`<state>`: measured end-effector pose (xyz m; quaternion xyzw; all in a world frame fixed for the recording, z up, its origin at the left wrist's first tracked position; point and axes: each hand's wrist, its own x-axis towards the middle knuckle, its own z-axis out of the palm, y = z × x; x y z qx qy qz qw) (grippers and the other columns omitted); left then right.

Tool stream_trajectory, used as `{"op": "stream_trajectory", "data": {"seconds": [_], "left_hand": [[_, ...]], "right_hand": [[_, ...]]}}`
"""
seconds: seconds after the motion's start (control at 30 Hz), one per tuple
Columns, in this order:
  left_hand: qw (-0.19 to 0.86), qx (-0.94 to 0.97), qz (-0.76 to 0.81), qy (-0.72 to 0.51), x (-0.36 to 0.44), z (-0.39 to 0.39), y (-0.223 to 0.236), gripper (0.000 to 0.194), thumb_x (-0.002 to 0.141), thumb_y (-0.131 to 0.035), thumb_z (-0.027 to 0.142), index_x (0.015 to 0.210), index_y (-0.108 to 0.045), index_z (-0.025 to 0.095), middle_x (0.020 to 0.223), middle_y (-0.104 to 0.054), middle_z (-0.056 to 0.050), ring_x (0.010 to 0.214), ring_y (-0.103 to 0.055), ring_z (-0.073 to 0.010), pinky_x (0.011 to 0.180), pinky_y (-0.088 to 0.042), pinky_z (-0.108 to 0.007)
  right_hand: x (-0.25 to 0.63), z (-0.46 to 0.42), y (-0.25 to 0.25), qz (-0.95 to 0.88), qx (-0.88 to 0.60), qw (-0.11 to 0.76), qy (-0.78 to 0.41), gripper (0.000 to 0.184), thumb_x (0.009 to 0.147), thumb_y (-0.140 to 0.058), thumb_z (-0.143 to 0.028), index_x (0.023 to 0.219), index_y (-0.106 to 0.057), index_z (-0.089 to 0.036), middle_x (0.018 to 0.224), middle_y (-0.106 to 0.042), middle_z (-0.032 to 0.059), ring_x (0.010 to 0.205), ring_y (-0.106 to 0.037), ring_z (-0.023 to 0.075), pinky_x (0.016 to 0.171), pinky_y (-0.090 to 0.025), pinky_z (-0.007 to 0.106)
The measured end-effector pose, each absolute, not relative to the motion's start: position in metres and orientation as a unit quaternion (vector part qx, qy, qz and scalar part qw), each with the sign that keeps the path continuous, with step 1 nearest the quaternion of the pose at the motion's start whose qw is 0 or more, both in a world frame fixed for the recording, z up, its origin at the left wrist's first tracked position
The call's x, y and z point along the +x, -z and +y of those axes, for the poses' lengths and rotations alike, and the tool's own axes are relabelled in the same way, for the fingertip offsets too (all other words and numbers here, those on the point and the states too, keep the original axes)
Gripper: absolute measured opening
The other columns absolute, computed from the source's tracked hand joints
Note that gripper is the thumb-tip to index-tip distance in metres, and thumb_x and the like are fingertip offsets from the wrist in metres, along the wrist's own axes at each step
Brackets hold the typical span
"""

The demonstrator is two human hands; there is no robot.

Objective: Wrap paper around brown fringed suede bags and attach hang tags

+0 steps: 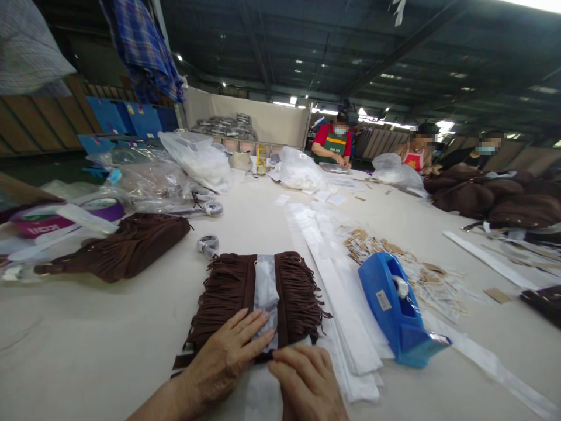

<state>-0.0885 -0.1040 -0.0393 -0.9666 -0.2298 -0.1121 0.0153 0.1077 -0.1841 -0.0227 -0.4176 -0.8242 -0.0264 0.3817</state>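
Observation:
A brown fringed suede bag (228,292) lies flat on the table in front of me, with a white paper strip (266,289) running down its middle. My left hand (228,354) rests flat on the bag's near edge, fingers stretched out over the strip. My right hand (307,380) sits just right of it, fingers bent down onto the strip's near end; whether it pinches the paper is hidden.
A blue tape dispenser (397,310) stands to the right beside stacked white strips (346,304) and scattered tags (421,272). Another brown fringed bag (127,245) lies left. Plastic bags (197,158) and tape rolls (208,242) sit behind. Three people work at the far end, near piled brown bags (495,196).

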Motion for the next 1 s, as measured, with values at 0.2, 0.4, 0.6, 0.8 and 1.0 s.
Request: {"op": "stream_trajectory", "data": {"seconds": [0.2,0.4,0.6,0.8,1.0], "left_hand": [[-0.001,-0.946,-0.243,0.215,-0.088,-0.106,0.040,0.050,0.079,-0.040,0.007,0.129,-0.034,0.015,0.130,-0.050,-0.011,0.124,-0.042,-0.0180,0.101,-0.039,-0.040],[-0.011,-0.922,-0.257,0.288,-0.086,-0.108,0.041,0.047,0.072,-0.041,0.004,0.118,-0.042,0.014,0.125,-0.054,-0.010,0.123,-0.042,-0.0155,0.100,-0.041,-0.038],[0.029,-0.927,-0.267,0.262,-0.086,-0.110,0.044,0.066,0.067,-0.037,0.000,0.132,-0.034,0.013,0.134,-0.046,-0.009,0.129,-0.033,-0.0160,0.097,-0.044,-0.037],[0.069,-0.930,-0.267,0.241,-0.085,-0.108,0.048,0.067,0.070,-0.032,0.001,0.136,-0.030,0.013,0.139,-0.039,-0.008,0.132,-0.028,-0.0170,0.098,-0.043,-0.037],[0.083,-0.930,-0.273,0.230,-0.085,-0.108,0.046,0.071,0.068,-0.029,-0.002,0.137,-0.028,0.015,0.141,-0.037,-0.006,0.133,-0.025,-0.0169,0.099,-0.042,-0.036]], "right_hand": [[0.101,-0.149,0.021,-0.786,-0.439,0.435,-0.024,0.010,0.080,-0.056,-0.016,0.088,-0.059,-0.020,0.085,-0.068,0.0001,0.082,-0.057,0.0160,0.078,-0.035,0.033],[0.098,-0.151,0.031,-0.766,-0.443,0.460,-0.073,0.008,0.085,-0.056,-0.020,0.078,-0.059,-0.023,0.075,-0.068,-0.0050,0.077,-0.057,0.0127,0.076,-0.034,0.031],[0.100,-0.152,0.027,-0.794,-0.421,0.435,-0.052,0.007,0.082,-0.057,-0.019,0.077,-0.057,-0.024,0.073,-0.068,-0.0069,0.073,-0.059,0.0112,0.080,-0.033,0.029],[0.096,-0.154,0.025,-0.793,-0.376,0.478,0.038,0.014,0.083,-0.056,-0.021,0.070,-0.058,-0.024,0.066,-0.067,-0.0113,0.065,-0.059,0.0075,0.094,-0.023,0.028],[0.100,-0.164,0.043,-0.825,-0.335,0.448,0.080,0.014,0.084,-0.057,-0.025,0.071,-0.060,-0.026,0.063,-0.066,-0.0106,0.065,-0.060,0.0069,0.097,-0.030,0.027]]}}
